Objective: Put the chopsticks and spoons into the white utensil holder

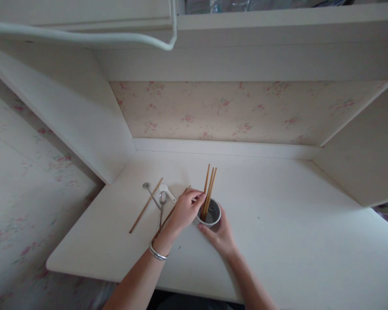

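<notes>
A small white cup (212,214) stands on the white desk (278,224) with three wooden chopsticks (210,185) leaning upright in it. My left hand (186,209), a silver bangle on its wrist, pinches the lower part of those chopsticks at the cup's left rim. My right hand (221,234) wraps around the cup's near side and holds it steady. Left of the hands lie a loose chopstick (146,205), another chopstick partly under my left hand (168,215), two metal spoons (162,199) and a white ceramic spoon (167,190).
The desk sits in a white alcove with a floral back panel (239,112), side walls left and right, and a shelf above. A white cable (116,38) hangs across the top. The desk's left edge drops off beside floral wallpaper.
</notes>
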